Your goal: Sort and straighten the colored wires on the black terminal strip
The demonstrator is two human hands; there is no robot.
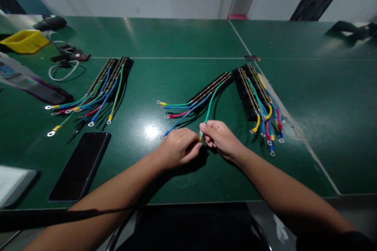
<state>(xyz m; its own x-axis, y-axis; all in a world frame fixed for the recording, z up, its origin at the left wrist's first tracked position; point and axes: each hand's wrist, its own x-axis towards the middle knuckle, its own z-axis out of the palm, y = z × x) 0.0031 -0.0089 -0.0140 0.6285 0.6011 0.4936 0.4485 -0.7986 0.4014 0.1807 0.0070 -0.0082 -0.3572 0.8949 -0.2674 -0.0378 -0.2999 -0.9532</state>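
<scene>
No word, brand, number or sign can be read with certainty. The pale package [31, 82] with a dark purple edge, lying at the left side of the table [141, 82], bears a printed label [8, 71] with bluish and greyish patches. Its print is too small and blurred to make out, so whether the marks are letters, figures or pictures cannot be told.

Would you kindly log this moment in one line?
right hand: pinching green wire | left hand: at its yellow end | phone: lying on table
</scene>
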